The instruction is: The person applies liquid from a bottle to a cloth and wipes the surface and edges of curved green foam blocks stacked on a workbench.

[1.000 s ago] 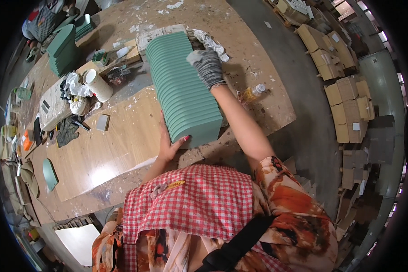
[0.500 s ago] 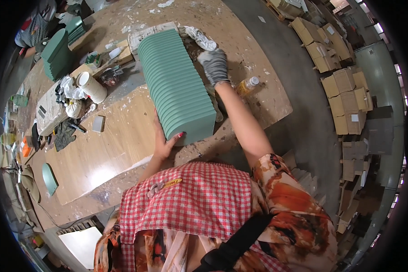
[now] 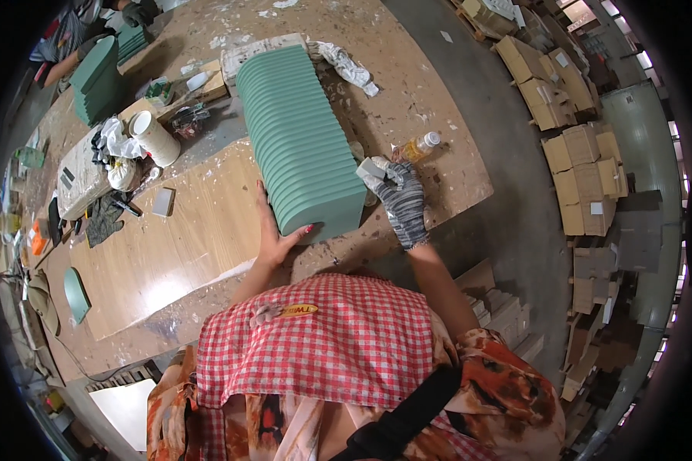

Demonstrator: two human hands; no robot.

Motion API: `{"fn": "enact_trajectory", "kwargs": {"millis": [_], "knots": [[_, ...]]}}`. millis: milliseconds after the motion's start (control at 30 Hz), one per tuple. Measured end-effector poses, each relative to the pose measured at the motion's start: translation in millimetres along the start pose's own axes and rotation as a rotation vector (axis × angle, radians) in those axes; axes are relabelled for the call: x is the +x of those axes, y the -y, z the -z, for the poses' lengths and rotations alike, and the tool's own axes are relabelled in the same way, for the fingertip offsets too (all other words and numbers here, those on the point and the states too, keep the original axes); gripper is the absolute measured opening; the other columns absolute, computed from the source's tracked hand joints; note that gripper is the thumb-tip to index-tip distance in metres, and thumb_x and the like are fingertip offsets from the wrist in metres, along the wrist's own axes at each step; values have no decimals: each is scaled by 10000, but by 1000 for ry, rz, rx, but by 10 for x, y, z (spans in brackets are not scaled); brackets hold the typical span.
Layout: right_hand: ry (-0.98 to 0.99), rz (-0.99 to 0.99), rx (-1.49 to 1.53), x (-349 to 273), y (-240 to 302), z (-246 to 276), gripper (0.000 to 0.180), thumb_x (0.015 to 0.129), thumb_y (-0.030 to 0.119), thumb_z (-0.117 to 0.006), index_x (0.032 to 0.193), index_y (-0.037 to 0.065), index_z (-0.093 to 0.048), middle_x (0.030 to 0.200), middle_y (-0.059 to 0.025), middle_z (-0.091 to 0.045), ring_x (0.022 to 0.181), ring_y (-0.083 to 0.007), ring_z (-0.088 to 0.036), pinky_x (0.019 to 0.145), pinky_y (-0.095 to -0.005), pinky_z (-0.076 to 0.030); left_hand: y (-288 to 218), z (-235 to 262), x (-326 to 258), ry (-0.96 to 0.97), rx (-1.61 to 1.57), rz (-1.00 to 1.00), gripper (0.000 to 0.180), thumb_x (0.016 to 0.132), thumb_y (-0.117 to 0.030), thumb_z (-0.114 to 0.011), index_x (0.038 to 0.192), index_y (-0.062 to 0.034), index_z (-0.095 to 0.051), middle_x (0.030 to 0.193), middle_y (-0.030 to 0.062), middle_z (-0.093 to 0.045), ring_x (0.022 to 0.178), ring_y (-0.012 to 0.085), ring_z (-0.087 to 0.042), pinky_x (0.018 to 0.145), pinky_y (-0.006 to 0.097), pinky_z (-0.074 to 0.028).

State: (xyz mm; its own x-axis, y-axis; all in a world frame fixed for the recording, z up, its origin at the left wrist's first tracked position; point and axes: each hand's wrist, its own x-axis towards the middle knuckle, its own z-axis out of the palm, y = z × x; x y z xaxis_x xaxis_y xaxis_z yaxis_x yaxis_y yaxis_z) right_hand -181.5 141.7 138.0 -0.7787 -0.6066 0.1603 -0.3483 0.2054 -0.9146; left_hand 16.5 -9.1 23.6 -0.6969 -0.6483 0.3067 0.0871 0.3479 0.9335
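Note:
A long row of green rounded-end boards, pressed face to face, lies on the worktable. My left hand is bare and grips the row's near left corner, with the thumb on the front board and the fingers along the left side. My right hand, in a grey striped knit glove, pinches a small pale block like a sanding sponge. It is close beside the row's right side near its front end; whether the block touches the boards I cannot tell. Just beyond that hand stands a bottle of yellowish liquid.
A white rag lies past the row. To the left are a white paper cup, a dark glove, another small block and a loose green piece. At the far left, a co-worker's gloved hand is near more green boards.
My right hand has come back toward me from beside the rag to the row's near right side, and the pale block now shows in it. My left hand keeps its place.

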Motion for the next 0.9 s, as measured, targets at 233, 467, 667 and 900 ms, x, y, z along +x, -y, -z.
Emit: {"fn": "enact_trajectory", "kwargs": {"millis": [233, 467, 667, 900], "knots": [[153, 355, -222, -218, 98, -465, 367, 762, 140, -765, 1094, 37, -650, 1078, -157, -580, 1005, -287, -577, 897, -398, -492, 38, -30, 1, 19, 51, 28, 1246, 661, -363, -821, 1518, 41, -13, 1544, 270, -168, 1413, 393, -237, 1153, 453, -211], [261, 455, -376, -451, 139, -821, 403, 753, 174, -740, 1128, 52, -654, 1077, -167, -585, 1033, -334, -553, 939, -425, -466, 221, -73, -42, 5, -110, -25, 1184, 686, -438, -744, 1517, 52, -57, 1533, 263, -206, 1412, 362, -253, 1155, 435, -201], [173, 424, -337, -468, 12, -602, 387, 776, 137, -707, 1142, 29, -641, 1083, -202, -573, 1025, -366, -549, 934, -443, -457, 168, -54, -34, 0, 5, -3, 1177, 685, -371, -779, 1524, 30, -57, 1549, 252, -192, 1428, 367, -224, 1163, 432, -185], [-14, 271, -257, -365, -387, -45, 388, 814, 44, -687, 1187, 21, -584, 1203, -139, -538, 1063, -251, -552, 929, -365, -487, 97, -7, -41, 63, 37, -4, 1149, 756, -296, -789, 1543, -37, 7, 1606, 178, -77, 1460, 313, -147, 1180, 414, -134]]}}
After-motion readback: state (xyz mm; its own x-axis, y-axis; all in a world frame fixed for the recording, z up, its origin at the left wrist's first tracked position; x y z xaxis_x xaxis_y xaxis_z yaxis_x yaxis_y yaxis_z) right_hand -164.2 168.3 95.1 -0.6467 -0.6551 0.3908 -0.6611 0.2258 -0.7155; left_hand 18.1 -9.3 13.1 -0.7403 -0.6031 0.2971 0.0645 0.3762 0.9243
